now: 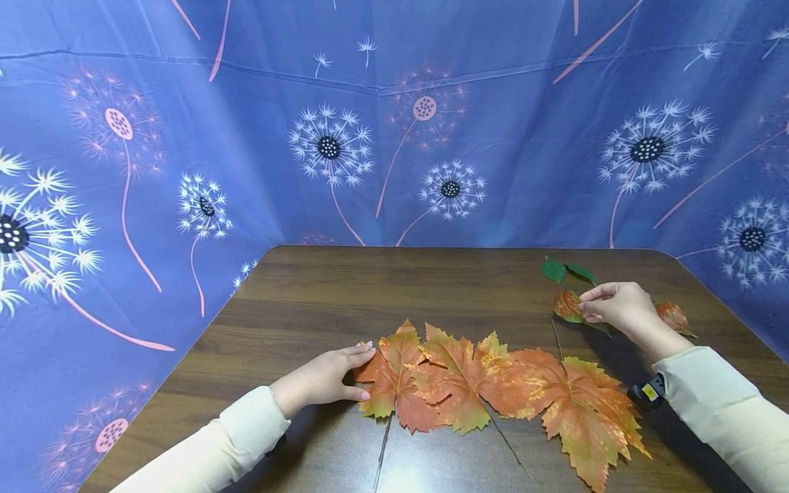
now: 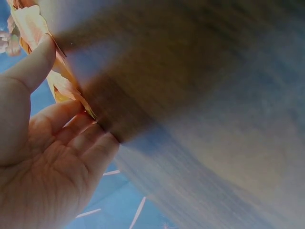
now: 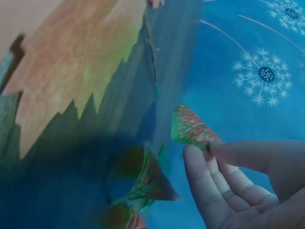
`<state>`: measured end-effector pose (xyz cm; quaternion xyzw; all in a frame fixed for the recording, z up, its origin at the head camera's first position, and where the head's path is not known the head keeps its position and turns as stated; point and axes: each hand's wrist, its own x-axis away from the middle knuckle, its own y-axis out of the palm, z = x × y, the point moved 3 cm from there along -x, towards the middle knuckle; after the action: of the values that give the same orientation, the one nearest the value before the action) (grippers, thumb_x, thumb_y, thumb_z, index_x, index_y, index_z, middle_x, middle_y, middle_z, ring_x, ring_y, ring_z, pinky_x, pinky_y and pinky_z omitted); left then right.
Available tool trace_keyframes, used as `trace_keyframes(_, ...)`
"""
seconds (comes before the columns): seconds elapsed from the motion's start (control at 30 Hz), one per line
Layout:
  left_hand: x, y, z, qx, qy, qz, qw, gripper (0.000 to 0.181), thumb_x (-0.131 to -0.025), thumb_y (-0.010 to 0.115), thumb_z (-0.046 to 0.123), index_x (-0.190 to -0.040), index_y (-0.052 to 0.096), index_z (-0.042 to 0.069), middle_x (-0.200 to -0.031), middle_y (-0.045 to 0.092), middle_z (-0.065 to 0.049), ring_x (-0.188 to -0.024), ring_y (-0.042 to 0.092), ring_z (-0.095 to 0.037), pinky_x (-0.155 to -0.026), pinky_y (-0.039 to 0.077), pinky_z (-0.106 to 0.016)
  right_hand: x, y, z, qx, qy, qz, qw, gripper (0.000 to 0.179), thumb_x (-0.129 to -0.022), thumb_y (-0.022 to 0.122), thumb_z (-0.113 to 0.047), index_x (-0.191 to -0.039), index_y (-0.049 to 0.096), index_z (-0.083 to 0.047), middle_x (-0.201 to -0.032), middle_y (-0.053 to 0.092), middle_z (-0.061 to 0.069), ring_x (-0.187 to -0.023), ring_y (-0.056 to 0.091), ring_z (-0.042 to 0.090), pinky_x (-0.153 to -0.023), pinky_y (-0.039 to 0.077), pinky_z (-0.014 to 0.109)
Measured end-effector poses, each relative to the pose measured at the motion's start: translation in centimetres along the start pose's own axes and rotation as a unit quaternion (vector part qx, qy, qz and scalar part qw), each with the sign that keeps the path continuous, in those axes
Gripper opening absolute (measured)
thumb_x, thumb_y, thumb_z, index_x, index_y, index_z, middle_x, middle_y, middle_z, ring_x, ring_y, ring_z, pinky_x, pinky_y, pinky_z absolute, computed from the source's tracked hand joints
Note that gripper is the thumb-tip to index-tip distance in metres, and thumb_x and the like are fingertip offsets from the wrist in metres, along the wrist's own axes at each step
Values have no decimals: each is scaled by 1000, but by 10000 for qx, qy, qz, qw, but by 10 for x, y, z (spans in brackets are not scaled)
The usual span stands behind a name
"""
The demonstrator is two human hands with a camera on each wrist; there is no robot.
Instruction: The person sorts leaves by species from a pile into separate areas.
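My right hand (image 1: pixel 622 308) pinches a small red and green leaf (image 1: pixel 567 306) between thumb and fingertips. The right wrist view shows that leaf (image 3: pixel 193 126) lifted off the table. At the table's middle, several large orange and yellow maple leaves lie overlapping in a row, including a left one (image 1: pixel 397 373), a middle one (image 1: pixel 462 373) and a right one (image 1: pixel 588 404). My left hand (image 1: pixel 327 376) touches the left end of the row with thumb and fingers spread; in the left wrist view its fingers (image 2: pixel 52 114) look fairly straight against the leaf edge.
Two small green leaves (image 1: pixel 553 270) lie beyond my right hand. Another reddish small leaf (image 1: pixel 673 316) lies to its right, partly behind the forearm. Thin brown stems (image 1: pixel 383 452) stick out from the maple leaves. A blue dandelion-print cloth (image 1: pixel 382 137) surrounds the wooden table (image 1: pixel 296 294).
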<state>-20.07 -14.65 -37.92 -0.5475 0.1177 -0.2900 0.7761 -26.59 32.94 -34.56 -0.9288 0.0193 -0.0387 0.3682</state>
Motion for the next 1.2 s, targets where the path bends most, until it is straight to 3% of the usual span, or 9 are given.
trace_keyframes(0.17,0,0,-1,19,-52,-8,10000,77,-84,74,35,-146,41,3,-153,38,-14,-142,35,-33,-112,34,-50,-2,0,5,284,174,26,9994,30,-89,67,-15,-107,65,9,-82,75,7,-73,73,20,-84,50,58)
trace_keyframes(0.3,1,1,0,46,-80,-25,10000,77,-84,73,35,-147,41,3,-154,38,-14,-142,35,-33,-112,34,-50,-5,2,9,292,348,-145,9989,28,-90,66,-14,-105,65,8,-79,73,2,-73,73,19,-84,50,58)
trace_keyframes(0.6,1,0,1,97,-138,-57,9998,77,-84,73,36,-147,41,4,-154,37,-14,-142,34,-33,-113,33,-50,-9,6,17,221,467,-161,9985,25,-87,68,-11,-101,66,9,-78,72,2,-70,72,17,-70,59,39)
trace_keyframes(1.0,0,0,1,91,-86,-28,9999,77,-84,74,35,-147,41,3,-154,37,-14,-142,35,-33,-112,33,-50,-5,2,16,124,405,120,9990,27,-88,68,-11,-103,66,11,-74,72,-1,-67,72,15,-66,59,36)
trace_keyframes(1.2,1,0,-2,121,-105,-36,9999,77,-84,73,36,-147,41,4,-154,37,-13,-142,35,-33,-113,33,-51,0,-2,13,-48,315,-49,9995,33,-89,68,-15,-108,63,12,-80,73,2,-73,73,17,-70,60,37)
